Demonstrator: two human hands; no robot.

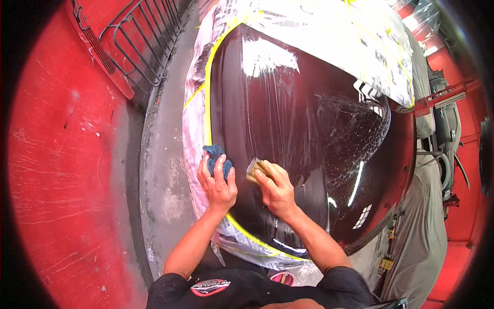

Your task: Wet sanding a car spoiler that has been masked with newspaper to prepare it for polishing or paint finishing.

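A dark, glossy car hood [293, 118] stretches out before me, with wet streaks and pale smears over its surface. My left hand [220, 191] is closed around a crumpled blue cloth [215, 154] at the hood's left edge. My right hand [280, 193] grips a folded piece of tan sandpaper [254, 169], pressed on the hood a little to the right of the cloth. Whether a block sits inside the fold I cannot tell. Yellow masking tape [208, 92] runs along the hood's left and near edges.
Masking paper [350, 46] covers the car beyond the hood. To the left are a red wall [67, 170] and a black metal rack [139, 41]. A grey cover [419, 232] drapes something at the right, near car parts [447, 129]. A round pinkish container [282, 278] shows below the hood.
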